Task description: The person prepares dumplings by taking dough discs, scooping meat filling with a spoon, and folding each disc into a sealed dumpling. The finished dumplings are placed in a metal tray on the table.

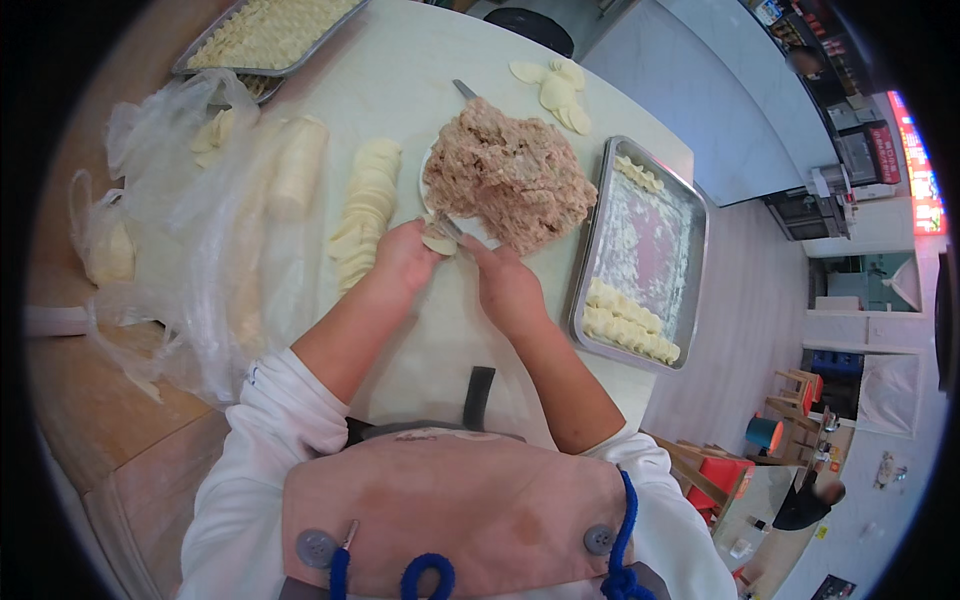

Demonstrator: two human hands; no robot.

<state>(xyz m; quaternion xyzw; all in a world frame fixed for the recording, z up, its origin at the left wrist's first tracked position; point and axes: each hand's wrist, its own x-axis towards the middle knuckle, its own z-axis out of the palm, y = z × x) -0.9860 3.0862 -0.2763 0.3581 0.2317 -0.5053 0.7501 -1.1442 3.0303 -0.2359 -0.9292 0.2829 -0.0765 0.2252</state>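
Note:
My left hand (405,255) holds a round dumpling wrapper (439,245) near the front edge of the meat plate. In my right hand (511,289) is a flat metal spreader (448,223), its tip over the wrapper. How much filling lies on that wrapper is hard to see. A large mound of minced meat filling (510,172) covers most of a white plate (480,229) just beyond both hands. A second metal utensil (463,88) sticks out behind the mound. Left of the plate, a long overlapping row of wrappers (367,202) lies on the white table (420,352).
A floured metal tray (652,240) at right holds rows of dumplings (628,322). Loose wrappers (559,94) lie behind the meat. Plastic bags (202,225) with dough rolls (298,169) spread at left. A full tray (270,34) stands back left. A dark strip (478,397) lies before me.

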